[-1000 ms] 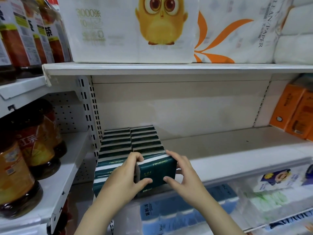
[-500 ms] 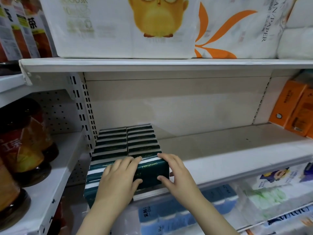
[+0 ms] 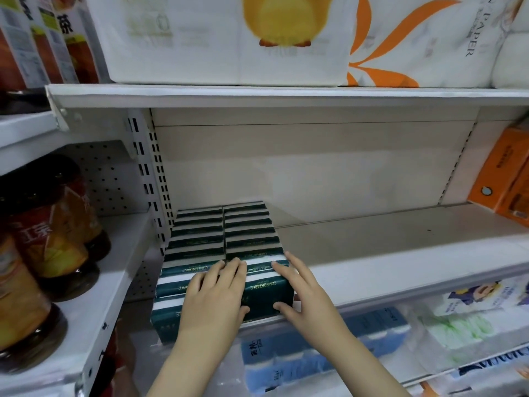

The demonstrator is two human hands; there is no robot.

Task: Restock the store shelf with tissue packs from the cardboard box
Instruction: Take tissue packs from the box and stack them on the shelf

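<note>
Two rows of dark green tissue packs (image 3: 223,233) with white edges stand side by side at the left end of the white shelf (image 3: 386,253). The frontmost pack of the right row (image 3: 267,293) sits at the shelf's front edge. My left hand (image 3: 217,299) lies flat with straight fingers on top of the front packs. My right hand (image 3: 300,293) holds the frontmost pack's right end, fingers on top and thumb against its front face. The cardboard box is out of view.
Orange tissue boxes (image 3: 503,179) stand at the shelf's right end. Large white paper packs (image 3: 229,38) fill the shelf above. Bottles of brown drink (image 3: 43,233) stand on the left unit. Blue and white tissue bundles (image 3: 329,348) lie on the shelf below.
The front pack has been pushed back into line with its row. My left hand has flattened from a grip at the pack's front onto the tops of the packs. The camera moved closer.
</note>
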